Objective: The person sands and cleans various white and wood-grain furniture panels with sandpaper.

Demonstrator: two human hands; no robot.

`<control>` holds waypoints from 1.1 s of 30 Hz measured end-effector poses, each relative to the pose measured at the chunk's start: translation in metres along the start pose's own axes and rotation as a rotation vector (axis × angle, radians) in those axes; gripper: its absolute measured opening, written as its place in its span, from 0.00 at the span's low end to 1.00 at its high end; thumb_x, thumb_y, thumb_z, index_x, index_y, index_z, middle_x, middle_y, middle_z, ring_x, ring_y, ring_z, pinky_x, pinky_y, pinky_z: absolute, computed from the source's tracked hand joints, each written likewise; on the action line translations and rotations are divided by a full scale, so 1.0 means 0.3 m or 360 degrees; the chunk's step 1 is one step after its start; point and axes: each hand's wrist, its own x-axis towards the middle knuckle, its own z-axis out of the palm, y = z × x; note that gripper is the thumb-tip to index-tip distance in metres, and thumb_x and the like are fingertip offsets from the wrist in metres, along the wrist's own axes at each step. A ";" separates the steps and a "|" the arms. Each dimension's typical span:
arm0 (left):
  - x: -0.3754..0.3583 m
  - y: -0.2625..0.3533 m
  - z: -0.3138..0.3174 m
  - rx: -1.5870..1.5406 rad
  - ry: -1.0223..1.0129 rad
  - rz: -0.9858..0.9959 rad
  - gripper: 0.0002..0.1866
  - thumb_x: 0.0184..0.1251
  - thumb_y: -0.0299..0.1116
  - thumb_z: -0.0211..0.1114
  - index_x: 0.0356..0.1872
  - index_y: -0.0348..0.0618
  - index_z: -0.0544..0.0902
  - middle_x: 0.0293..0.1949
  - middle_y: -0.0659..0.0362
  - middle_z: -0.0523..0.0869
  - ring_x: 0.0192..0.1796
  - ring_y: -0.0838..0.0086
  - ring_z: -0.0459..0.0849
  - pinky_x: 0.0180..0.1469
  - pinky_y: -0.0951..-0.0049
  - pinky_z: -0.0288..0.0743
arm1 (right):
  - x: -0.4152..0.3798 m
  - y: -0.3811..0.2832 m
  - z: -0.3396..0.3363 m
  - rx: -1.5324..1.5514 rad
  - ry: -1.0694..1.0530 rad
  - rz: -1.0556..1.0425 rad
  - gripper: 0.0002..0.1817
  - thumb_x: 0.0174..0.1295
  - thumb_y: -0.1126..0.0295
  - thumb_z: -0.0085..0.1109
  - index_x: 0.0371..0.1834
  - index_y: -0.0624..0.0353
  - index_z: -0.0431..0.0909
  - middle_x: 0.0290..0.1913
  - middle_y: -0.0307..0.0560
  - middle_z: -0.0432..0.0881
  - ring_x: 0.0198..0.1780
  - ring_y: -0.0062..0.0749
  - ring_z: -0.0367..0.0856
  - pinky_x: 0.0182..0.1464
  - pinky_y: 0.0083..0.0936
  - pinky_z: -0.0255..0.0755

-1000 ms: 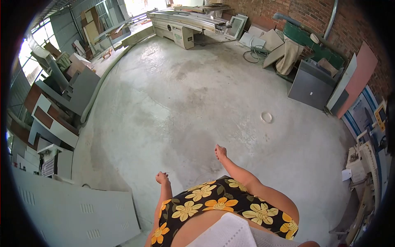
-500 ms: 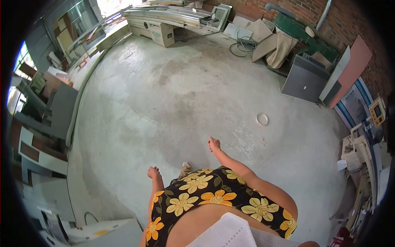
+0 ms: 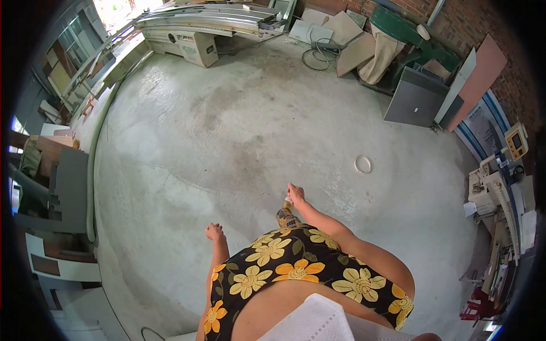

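My left hand [image 3: 214, 231] hangs at my left side above the concrete floor, its fingers curled in, with nothing seen in it. Ahead of my body on the right, my right hand [image 3: 295, 194] is closed in a loose fist, and no object shows in it. Just behind and below that hand, a foot and patterned trouser leg [image 3: 288, 217] reach forward. Neither hand touches anything. A pale ring-shaped coil [image 3: 362, 164] lies on the floor to the right, apart from both hands.
A long machine [image 3: 196, 49] stacked with metal profiles stands at the back. Panels [image 3: 416, 98] and a green machine [image 3: 391, 26] line the brick wall. A thick hose [image 3: 95, 153] runs along the left beside grey boards [image 3: 71, 187]. Machinery with a control box [image 3: 516, 142] stands right.
The view has shifted forward and turned slightly right. The foot now shows farther forward, by my right hand. Both hands stay closed, little changed in position.
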 end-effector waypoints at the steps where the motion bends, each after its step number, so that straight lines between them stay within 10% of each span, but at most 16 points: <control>1: 0.028 -0.014 0.043 0.0018 -0.0019 -0.0008 0.12 0.62 0.37 0.53 0.42 0.41 0.71 0.29 0.54 0.81 0.23 0.70 0.78 0.19 0.74 0.64 | 0.062 -0.008 0.005 0.0034 -0.0033 -0.0036 0.21 0.61 0.51 0.52 0.19 0.56 0.73 0.13 0.35 0.68 0.12 0.20 0.63 0.12 0.20 0.55; 27: 0.506 0.345 1.070 -0.0139 0.0177 -0.0163 0.08 0.58 0.33 0.51 0.36 0.42 0.71 0.25 0.54 0.80 0.19 0.68 0.77 0.16 0.71 0.63 | 1.076 -0.750 0.228 0.0149 0.0081 0.0121 0.20 0.62 0.53 0.48 0.19 0.55 0.71 0.13 0.35 0.68 0.11 0.21 0.62 0.12 0.21 0.57; 33: 0.871 0.513 1.319 -0.0556 -0.0283 -0.0210 0.10 0.59 0.33 0.52 0.40 0.41 0.71 0.27 0.52 0.81 0.20 0.65 0.78 0.18 0.71 0.67 | 1.285 -1.036 0.424 0.0065 0.0102 0.0001 0.18 0.64 0.53 0.49 0.21 0.52 0.69 0.14 0.32 0.66 0.11 0.18 0.61 0.11 0.18 0.55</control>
